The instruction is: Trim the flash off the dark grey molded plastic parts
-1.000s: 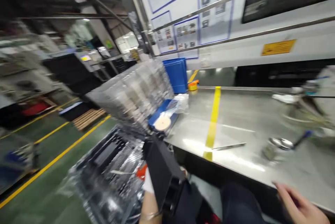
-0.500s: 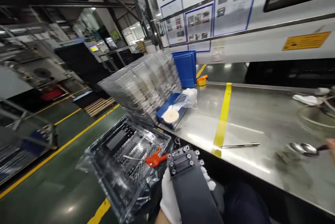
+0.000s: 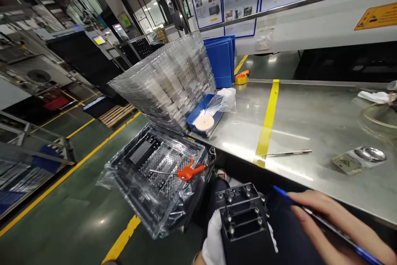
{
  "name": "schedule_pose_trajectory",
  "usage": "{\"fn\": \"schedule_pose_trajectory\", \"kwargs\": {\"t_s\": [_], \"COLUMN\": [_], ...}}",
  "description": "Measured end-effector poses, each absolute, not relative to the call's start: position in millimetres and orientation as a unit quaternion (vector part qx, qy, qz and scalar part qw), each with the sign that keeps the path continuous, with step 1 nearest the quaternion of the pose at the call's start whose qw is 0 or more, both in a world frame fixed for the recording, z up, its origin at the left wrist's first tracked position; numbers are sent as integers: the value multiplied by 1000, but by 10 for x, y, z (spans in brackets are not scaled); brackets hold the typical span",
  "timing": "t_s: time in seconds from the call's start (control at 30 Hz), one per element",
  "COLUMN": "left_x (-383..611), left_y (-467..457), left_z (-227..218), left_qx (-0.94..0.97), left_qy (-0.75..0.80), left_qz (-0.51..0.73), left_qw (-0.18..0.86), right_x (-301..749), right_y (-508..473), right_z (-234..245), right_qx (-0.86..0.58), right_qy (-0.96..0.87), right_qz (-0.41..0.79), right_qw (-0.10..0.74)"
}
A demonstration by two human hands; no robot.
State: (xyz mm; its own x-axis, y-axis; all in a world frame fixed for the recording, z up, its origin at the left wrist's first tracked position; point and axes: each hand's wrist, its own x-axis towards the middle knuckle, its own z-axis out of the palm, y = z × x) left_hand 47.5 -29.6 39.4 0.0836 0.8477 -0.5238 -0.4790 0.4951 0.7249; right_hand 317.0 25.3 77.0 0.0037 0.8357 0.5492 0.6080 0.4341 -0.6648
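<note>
My left hand [image 3: 214,238], in a white glove, grips a black box-shaped part [image 3: 245,215] low in the view. The part's upward end has rectangular openings and several round metal inserts; its lower end runs out of the frame. My bare right hand [image 3: 336,225], just to the right, pinches a slim pen-like tool [image 3: 319,217] with blue ends. The tool's blue tip points left toward the part, apart from it.
An orange air blow gun [image 3: 187,171] lies on a plastic-lined black crate [image 3: 130,203]. The steel bench [image 3: 291,120] bears a thin metal rod [image 3: 290,153], two shiny oval pieces [image 3: 370,154], a blue tray [image 3: 188,121] with a tan disc [image 3: 204,122], tape [image 3: 241,78] and stacked clear trays [image 3: 173,75].
My right hand has come from the bench's right edge to beside the part, with the pen-like tool in it. The part's end now tilts more toward me.
</note>
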Motion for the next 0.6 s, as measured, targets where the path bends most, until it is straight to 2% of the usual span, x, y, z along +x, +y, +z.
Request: {"fn": "schedule_pose_trajectory", "kwargs": {"t_s": [0.1,0.2,0.47,0.6], "left_x": [509,690,929,1008], "left_y": [-330,-246,-29,-63], "left_z": [428,424,533,728], "left_qx": [193,194,100,120], "left_qy": [540,574,516,536], "left_qz": [477,484,497,512], "left_qw": [666,631,691,660], "right_x": [2924,2806,2664,2712], "right_y": [243,258,293,261], "right_z": [849,838,811,806], "right_qx": [-427,-416,-404,-407], "right_qy": [-758,-759,-740,-745], "right_qz": [149,185,180,198], "right_qw": [470,466,507,490]}}
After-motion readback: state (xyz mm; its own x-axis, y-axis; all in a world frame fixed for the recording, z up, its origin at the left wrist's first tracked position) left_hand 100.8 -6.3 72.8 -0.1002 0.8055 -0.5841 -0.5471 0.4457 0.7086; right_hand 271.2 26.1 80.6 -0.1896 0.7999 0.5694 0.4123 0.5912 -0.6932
